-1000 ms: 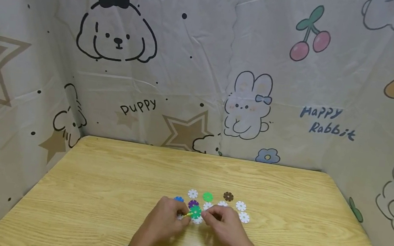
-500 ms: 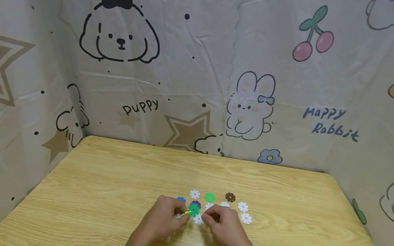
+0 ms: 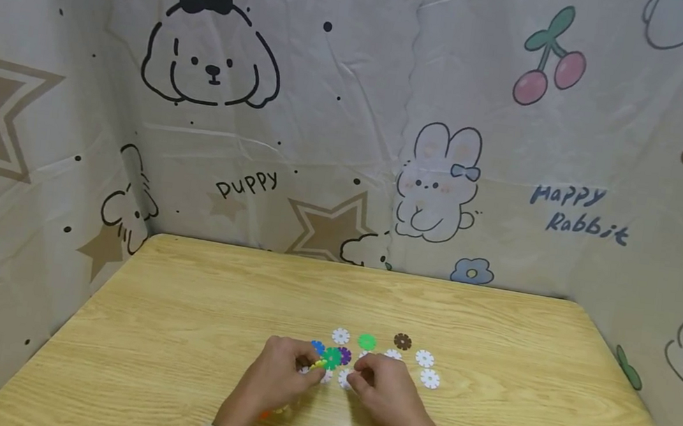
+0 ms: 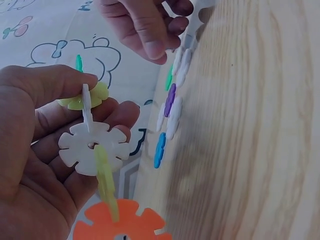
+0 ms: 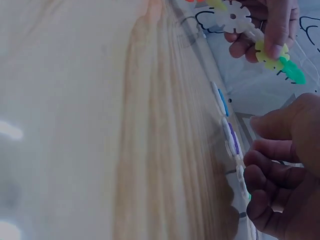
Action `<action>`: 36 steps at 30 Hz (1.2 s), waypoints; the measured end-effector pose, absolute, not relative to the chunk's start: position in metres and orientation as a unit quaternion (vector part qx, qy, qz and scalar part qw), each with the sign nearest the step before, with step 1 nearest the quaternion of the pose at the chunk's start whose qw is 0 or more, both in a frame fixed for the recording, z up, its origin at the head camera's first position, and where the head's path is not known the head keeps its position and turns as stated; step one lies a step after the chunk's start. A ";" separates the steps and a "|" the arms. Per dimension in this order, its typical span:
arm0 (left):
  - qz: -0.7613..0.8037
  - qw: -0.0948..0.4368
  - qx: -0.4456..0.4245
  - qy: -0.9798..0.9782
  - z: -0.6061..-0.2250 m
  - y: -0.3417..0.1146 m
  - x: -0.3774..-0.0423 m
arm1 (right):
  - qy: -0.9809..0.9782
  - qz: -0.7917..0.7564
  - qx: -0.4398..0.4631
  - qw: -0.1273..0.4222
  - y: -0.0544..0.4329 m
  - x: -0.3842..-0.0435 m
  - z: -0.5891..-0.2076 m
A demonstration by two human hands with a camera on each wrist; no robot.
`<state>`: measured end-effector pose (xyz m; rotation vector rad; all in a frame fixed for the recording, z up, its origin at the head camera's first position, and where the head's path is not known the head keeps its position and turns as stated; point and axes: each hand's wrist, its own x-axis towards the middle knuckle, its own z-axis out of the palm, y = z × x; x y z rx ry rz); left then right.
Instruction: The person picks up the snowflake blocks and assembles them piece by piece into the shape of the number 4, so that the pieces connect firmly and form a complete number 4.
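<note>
My left hand [image 3: 278, 378] pinches a chain of slotted plastic discs between thumb and fingers, raised above the table. In the left wrist view the chain runs from an orange disc [image 4: 120, 212] through a yellow disc [image 4: 104, 175] and a white disc [image 4: 75, 150] to an edge-on white disc [image 4: 86, 107]. Beyond that, by the thumb, come another yellow disc [image 5: 267, 60] and a green disc [image 5: 294, 71] at the far end. My right hand [image 3: 389, 391] hovers beside the green end, fingers loosely bent, thumb and index finger apart, with nothing between them.
Loose discs lie flat on the wooden table [image 3: 179, 307] just beyond the hands: blue [image 3: 318, 346], purple [image 3: 345, 356], light green [image 3: 367, 342], brown [image 3: 403, 341] and several white ones [image 3: 430, 379]. A printed cloth [image 3: 343, 87] hangs behind the table and along its sides.
My left hand has drawn slightly left and turned the chain, so the green disc moved left off the purple one and the orange end shows below the wrist. My right hand stays nearly still.
</note>
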<state>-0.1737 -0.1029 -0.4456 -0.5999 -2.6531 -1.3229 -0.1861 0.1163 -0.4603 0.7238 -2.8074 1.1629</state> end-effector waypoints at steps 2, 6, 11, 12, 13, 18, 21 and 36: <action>-0.436 0.063 -0.196 -0.876 -0.444 -0.104 -0.173 | -0.905 0.357 0.229 0.017 0.115 -0.186 -0.460; -0.438 0.070 -0.196 -0.874 -0.441 -0.106 -0.173 | -0.916 0.335 0.219 0.023 0.113 -0.187 -0.461; -0.445 0.077 -0.194 -0.871 -0.439 -0.108 -0.172 | -0.928 0.311 0.201 0.027 0.109 -0.188 -0.461; -0.445 0.079 -0.193 -0.871 -0.439 -0.109 -0.173 | -0.930 0.307 0.199 0.027 0.109 -0.189 -0.461; -0.444 0.081 -0.191 -0.872 -0.439 -0.109 -0.173 | -0.931 0.305 0.198 0.027 0.108 -0.189 -0.461; -0.447 0.084 -0.187 -0.871 -0.439 -0.112 -0.173 | -0.934 0.294 0.201 0.019 0.107 -0.192 -0.459; -0.450 0.084 -0.185 -0.870 -0.439 -0.113 -0.173 | -0.935 0.294 0.198 0.006 0.107 -0.192 -0.458; -0.445 0.073 -0.181 -0.874 -0.439 -0.114 -0.171 | -0.933 0.308 0.185 -0.024 0.107 -0.192 -0.459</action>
